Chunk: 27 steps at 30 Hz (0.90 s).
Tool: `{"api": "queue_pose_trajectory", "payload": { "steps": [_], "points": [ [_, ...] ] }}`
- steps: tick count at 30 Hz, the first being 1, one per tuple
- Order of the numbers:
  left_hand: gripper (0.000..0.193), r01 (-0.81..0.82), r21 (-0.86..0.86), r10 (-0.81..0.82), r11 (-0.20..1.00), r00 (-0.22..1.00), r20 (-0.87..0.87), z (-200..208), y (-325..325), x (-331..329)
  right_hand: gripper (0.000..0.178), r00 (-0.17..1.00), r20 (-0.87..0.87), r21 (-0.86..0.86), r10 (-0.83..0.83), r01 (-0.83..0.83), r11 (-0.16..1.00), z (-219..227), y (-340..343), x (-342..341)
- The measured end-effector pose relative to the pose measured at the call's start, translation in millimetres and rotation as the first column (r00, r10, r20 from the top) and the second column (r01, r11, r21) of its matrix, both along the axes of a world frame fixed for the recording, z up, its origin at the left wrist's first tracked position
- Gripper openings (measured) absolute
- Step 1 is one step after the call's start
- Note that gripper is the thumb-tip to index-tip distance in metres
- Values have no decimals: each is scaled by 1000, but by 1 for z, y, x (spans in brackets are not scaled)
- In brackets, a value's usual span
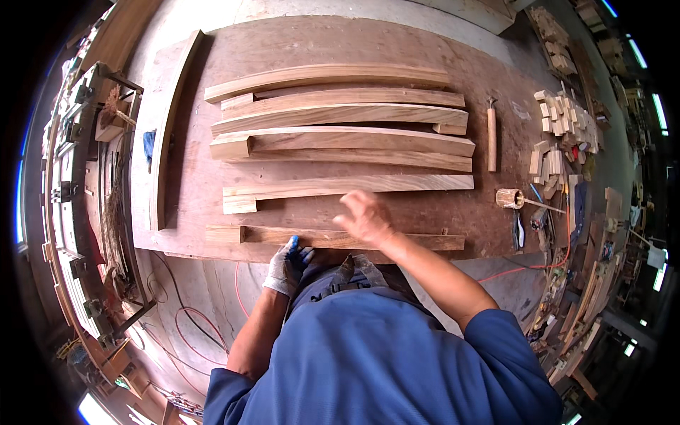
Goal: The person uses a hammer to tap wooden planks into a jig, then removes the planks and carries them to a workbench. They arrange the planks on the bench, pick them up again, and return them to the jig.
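Observation:
Along the near edge of the worktable lies a long notched wooden piece (347, 238). At its near side, left of centre, is my left hand (285, 268), in a white glove with blue fingertips. Its fingers are bent against that piece and partly hide its edge. Bare and holding nothing visible, my right hand (367, 217) hovers over the same piece, fingers loosely curled and a little apart. Just beyond it rests another long, slightly curved wooden piece (354, 186) with a small block-like end at its left.
Several more curved wooden pieces (340, 113) lie crosswise farther back. A long board (170, 134) flanks them on the left. At the right are a wooden-handled tool (491, 138), a wooden mallet (508, 198) and stacked offcuts (559, 117). Hoses (188, 312) trail on the floor.

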<state>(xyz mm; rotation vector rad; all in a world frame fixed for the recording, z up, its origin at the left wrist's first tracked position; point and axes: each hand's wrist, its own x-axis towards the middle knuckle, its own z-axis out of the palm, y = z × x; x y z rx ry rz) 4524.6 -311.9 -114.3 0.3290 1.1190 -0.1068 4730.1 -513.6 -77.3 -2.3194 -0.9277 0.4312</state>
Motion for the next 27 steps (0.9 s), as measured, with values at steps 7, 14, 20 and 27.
{"api": "queue_pose_trajectory", "payload": {
  "steps": [7,14,20,27],
  "points": [
    [14,31,-106,-18,994,993,120,5,10,4,66,956,292,-393,30,91,915,-35,-52,64],
    [15,-60,2,60,998,996,62,-8,6,2,59,952,-296,-288,74,-163,944,22,-43,108],
    [19,26,-5,-26,1000,994,110,-14,37,11,88,828,-561,-461,3,-316,829,7,-29,132],
    [18,-56,100,57,993,998,-7,-15,29,26,77,326,-912,-354,-249,-318,880,41,-12,142]
  ]
}}
